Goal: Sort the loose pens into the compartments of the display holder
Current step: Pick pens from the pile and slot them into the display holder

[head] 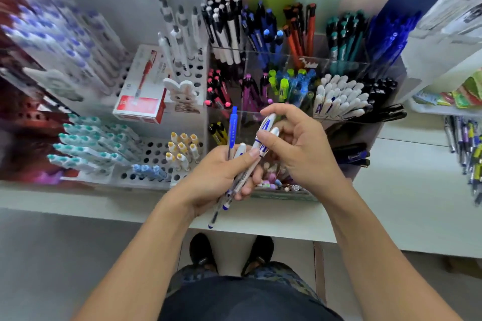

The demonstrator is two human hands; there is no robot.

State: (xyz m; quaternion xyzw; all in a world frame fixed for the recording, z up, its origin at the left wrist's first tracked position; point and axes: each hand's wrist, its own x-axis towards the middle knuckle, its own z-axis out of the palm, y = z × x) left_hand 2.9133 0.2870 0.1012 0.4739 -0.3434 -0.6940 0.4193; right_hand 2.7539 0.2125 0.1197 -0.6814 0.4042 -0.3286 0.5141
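Left hand [221,172] gripping; right hand [297,143] pinching.

Both hands are crowded over the near edge of the clear pen holder [307,60], blocking its front pockets. Behind them, black, orange, teal and blue pens stand packed tight, no gap to slip through. The white-capped pens [339,98] lean outward on the right. To the left, the red box [140,91] and the perforated rack [156,154] hem things in. Open counter [407,190] lies to the right.
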